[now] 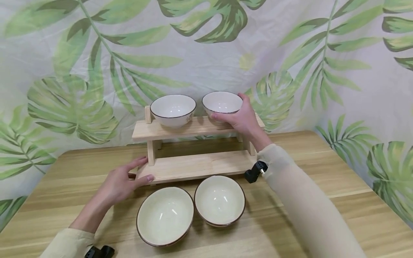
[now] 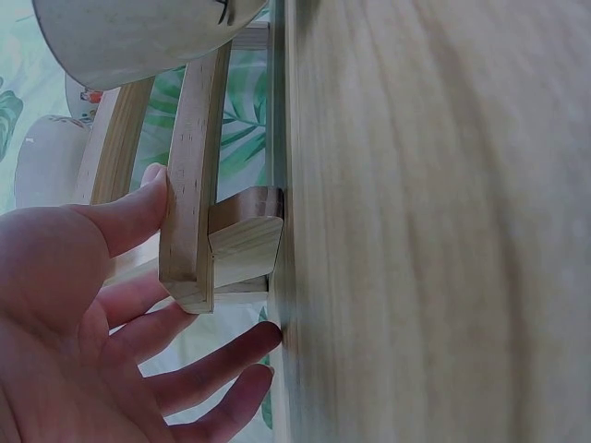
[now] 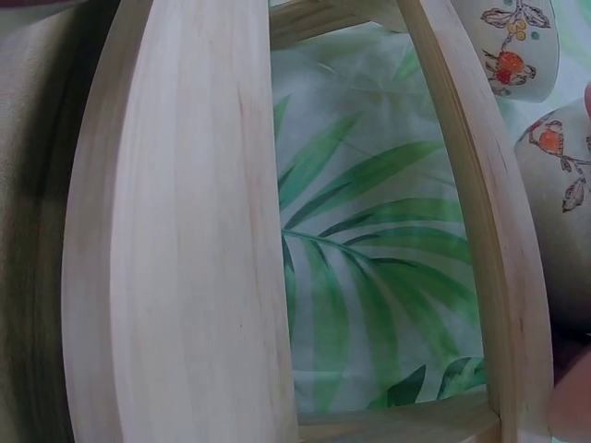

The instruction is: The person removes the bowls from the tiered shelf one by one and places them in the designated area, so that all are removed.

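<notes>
A two-tier wooden rack (image 1: 196,165) stands at the back of the table. My right hand (image 1: 243,116) grips a small white bowl (image 1: 222,102) at the right of the upper shelf, thumb at its front and fingers by the rim's right side. Left of it on that shelf sits a second white bowl (image 1: 173,107). My left hand (image 1: 120,182) holds the left end of the lower shelf (image 2: 189,175), with thumb and fingers on different sides of the board. In the right wrist view, red-and-brown painted decoration shows on the bowl (image 3: 563,175) near my fingertips.
Two cream bowls with brown rims, a larger one (image 1: 165,216) at left and a smaller one (image 1: 220,200) at right, stand close together before the rack. A leaf-patterned cloth (image 1: 206,68) hangs behind the wooden table (image 1: 309,186).
</notes>
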Tool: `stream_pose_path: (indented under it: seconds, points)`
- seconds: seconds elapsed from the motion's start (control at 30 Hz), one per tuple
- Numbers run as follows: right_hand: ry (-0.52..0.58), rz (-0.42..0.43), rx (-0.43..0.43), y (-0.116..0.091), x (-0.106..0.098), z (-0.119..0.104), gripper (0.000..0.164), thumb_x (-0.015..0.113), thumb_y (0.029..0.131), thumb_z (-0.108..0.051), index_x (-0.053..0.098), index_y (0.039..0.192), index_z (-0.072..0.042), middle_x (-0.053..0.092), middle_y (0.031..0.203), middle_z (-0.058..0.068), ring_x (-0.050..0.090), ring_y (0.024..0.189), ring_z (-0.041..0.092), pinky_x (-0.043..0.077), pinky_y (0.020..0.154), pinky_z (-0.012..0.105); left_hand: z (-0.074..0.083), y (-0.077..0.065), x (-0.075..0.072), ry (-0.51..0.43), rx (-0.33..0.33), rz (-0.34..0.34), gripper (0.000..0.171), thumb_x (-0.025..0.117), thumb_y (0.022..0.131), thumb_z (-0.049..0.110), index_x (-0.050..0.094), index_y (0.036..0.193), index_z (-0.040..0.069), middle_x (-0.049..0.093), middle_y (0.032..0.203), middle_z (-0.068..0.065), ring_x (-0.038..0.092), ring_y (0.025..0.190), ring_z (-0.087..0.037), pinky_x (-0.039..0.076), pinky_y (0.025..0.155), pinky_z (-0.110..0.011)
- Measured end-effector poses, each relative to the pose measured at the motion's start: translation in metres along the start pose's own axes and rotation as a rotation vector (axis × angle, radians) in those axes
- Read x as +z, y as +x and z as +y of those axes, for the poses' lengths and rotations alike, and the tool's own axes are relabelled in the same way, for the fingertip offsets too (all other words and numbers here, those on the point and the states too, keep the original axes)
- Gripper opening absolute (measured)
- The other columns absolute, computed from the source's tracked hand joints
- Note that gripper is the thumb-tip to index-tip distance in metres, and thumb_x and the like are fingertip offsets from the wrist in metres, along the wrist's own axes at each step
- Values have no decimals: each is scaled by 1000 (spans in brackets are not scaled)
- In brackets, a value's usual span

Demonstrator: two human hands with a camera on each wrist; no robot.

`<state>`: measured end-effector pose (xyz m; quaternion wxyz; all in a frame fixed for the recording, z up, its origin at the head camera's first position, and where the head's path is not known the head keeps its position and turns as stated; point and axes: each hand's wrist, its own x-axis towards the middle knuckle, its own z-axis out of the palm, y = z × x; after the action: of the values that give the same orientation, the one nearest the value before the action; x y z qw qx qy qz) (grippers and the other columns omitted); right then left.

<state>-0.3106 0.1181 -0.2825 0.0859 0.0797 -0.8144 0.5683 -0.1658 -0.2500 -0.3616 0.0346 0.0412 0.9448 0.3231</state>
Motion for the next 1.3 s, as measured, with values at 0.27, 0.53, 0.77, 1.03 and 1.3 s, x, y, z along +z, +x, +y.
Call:
stream_pose_path:
  seconds: [0.27, 0.53, 0.77, 1.03, 1.3]
  points:
    - [-6, -3, -9, -3, -4, 0, 126, 99, 71, -41, 21, 166, -12, 45, 157, 15, 52, 137, 29, 44, 117, 46, 1, 1, 0, 7, 13, 12, 82, 73, 98, 53, 43, 163, 11, 44, 159, -36, 69, 123, -49, 59, 89, -45]
    - [11, -8, 0, -12, -16, 2, 123, 98, 74, -38, 21, 167, -11, 43, 159, 16, 52, 138, 30, 44, 118, 47, 2, 0, 2, 9, 12, 15, 83, 73, 97, 56, 45, 162, 13, 45, 160, -35, 69, 124, -48, 57, 89, -43]
    - [28, -8, -11, -20, -27, 3, 119, 97, 75, -33, 22, 166, -10, 42, 160, 17, 50, 139, 31, 43, 117, 49, 1, 1, 1, 6, 16, 14, 82, 74, 98, 53, 45, 162, 12, 45, 158, -36, 69, 123, -49, 58, 89, -45]
    - [32, -22, 1, -31, -40, 3, 119, 96, 77, -31, 21, 168, -14, 38, 164, 15, 46, 143, 29, 43, 118, 47, 1, 0, 1, 6, 14, 13, 80, 74, 99, 49, 44, 162, 11, 45, 155, -40, 69, 122, -50, 60, 87, -47]
    - [34, -40, 9, -43, -49, 4, 119, 96, 77, -31, 20, 169, -17, 38, 164, 15, 47, 143, 29, 43, 119, 47, 1, 0, 1, 9, 20, 14, 80, 74, 99, 49, 44, 162, 11, 45, 156, -40, 69, 122, -51, 60, 90, -51]
